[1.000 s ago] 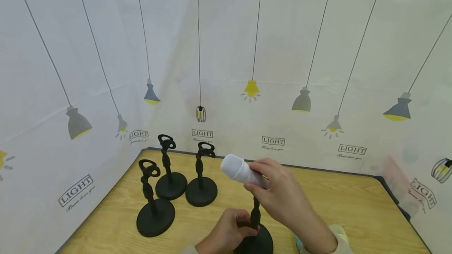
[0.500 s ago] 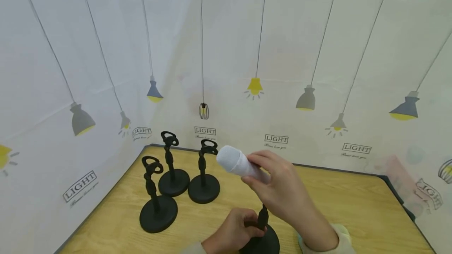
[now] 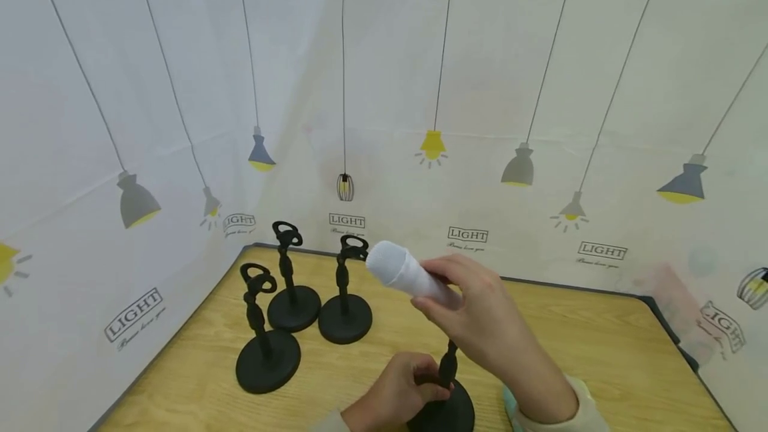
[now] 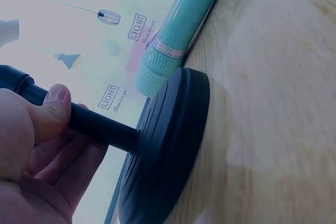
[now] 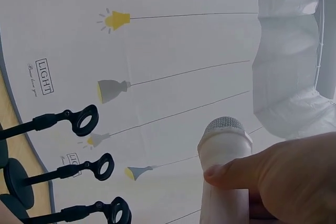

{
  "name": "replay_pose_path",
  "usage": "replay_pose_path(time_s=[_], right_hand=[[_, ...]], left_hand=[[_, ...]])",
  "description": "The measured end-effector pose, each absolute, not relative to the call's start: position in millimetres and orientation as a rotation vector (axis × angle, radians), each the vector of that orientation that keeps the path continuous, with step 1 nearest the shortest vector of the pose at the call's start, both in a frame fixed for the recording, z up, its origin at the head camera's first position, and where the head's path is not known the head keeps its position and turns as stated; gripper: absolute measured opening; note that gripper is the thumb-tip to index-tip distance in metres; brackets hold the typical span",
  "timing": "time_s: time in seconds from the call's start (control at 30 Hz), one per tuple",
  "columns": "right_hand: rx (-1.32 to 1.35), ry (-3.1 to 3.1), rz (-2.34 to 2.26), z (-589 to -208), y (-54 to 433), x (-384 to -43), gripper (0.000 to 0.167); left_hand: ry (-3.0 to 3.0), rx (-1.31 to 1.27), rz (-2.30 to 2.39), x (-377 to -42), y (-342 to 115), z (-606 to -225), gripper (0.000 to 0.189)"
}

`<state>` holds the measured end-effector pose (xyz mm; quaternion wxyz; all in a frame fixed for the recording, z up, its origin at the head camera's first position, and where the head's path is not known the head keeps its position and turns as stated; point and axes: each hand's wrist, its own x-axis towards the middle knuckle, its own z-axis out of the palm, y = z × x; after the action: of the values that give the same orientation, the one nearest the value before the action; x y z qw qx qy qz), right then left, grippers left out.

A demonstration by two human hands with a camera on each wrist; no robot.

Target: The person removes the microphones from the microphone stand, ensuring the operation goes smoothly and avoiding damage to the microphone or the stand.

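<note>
My right hand (image 3: 480,312) grips a white microphone (image 3: 414,277) by its body, its mesh head tilted up and to the left; the right wrist view shows the thumb (image 5: 231,174) along its side. Below it, my left hand (image 3: 399,389) pinches the pole of a black desktop microphone stand (image 3: 453,412) just above its round base. In the left wrist view the thumb (image 4: 55,106) and fingers lie around that pole (image 4: 100,127). The top of this stand is hidden behind the right hand in the head view.
Three more black microphone stands (image 3: 268,360) with ring-like clips stand at the left on the wooden table (image 3: 576,325). A mint-green microphone (image 4: 184,22) lies beyond the held stand's base, partly behind my right forearm in the head view. A lamp-printed cloth (image 3: 384,85) surrounds the table.
The white microphone has risen slightly and shifted a little left over the held stand. Both hands keep their holds, and the head view has shifted slightly.
</note>
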<state>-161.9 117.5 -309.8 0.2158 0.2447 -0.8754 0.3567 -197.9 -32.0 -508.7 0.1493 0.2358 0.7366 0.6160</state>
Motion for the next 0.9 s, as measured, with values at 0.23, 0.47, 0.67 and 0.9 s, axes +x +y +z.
replay_pose_path(time_s=[0.23,0.47,0.67,0.9], right_hand=[[0.601,-2.461,1.011,-320.0,124.8,-160.1,0.032],[0.592,-2.447,1.034,-324.6,131.6,-158.8,0.032],[0.677,-2.369,1.001,-328.9,131.7,-160.2,0.032],[0.739,-2.321,1.012,-329.6,130.0,-163.9,0.032]], left_hand=[[2.112,0.621,1.776,-196.4,-34.0,-510.6,0.006],[2.073,0.613,1.802,-195.3,-34.7,-509.2,0.006],[2.086,0.611,1.795,-196.1,-34.4,-508.4,0.005],[2.102,0.611,1.777,-198.5,-32.9,-509.3,0.006]])
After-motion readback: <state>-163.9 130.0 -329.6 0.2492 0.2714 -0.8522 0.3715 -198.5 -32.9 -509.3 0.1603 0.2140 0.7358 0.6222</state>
